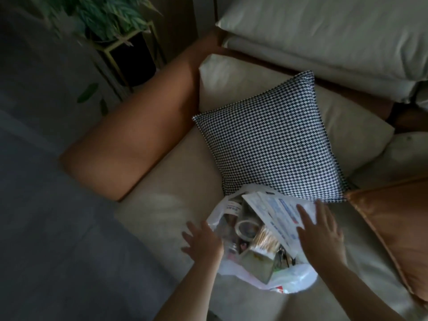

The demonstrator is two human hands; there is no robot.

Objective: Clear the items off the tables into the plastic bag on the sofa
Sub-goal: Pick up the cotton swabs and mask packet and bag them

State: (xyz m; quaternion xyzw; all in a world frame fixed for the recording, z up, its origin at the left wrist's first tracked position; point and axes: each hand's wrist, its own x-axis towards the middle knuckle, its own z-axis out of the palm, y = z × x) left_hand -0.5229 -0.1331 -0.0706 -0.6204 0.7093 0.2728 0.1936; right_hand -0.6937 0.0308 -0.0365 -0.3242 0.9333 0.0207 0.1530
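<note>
A white plastic bag [291,278] lies open on the cream sofa seat [166,205]. Inside it I see a white and blue printed packet [275,212], a roll of tape [246,229], a box of cotton swabs [266,238], a small bottle [232,206] and other small items. My left hand [203,243] hovers at the bag's left rim with fingers spread. My right hand [320,230] lies flat with straight fingers on the packet at the bag's right side. Neither hand holds anything.
A black and white houndstooth cushion [273,135] leans just behind the bag. An orange cushion [398,232] lies to the right, the orange sofa arm [129,140] to the left. A potted plant on a gold stand [120,31] is beyond it. Grey floor [46,205] lies left.
</note>
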